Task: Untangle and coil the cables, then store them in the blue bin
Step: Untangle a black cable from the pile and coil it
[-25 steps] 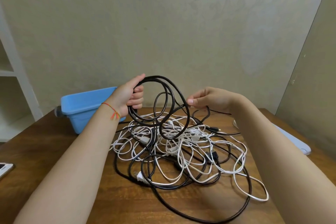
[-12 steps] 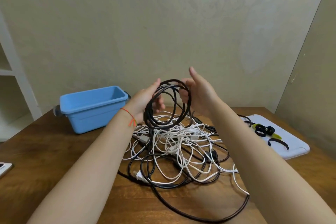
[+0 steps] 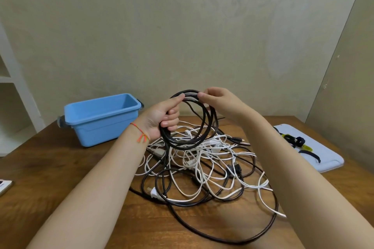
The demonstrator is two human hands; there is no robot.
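Several loops of the black cable coil (image 3: 189,125) hang above the tangled cables (image 3: 204,168), right of the blue bin (image 3: 101,119). Left hand (image 3: 162,119) clenches the loops; right hand (image 3: 218,101) pinches the top. Likely springy, light: hold all the turns together.

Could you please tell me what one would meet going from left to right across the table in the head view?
Phone → blue bin → left hand gripping the black cable coil → right hand pinching the coil's top → white board with black straps.
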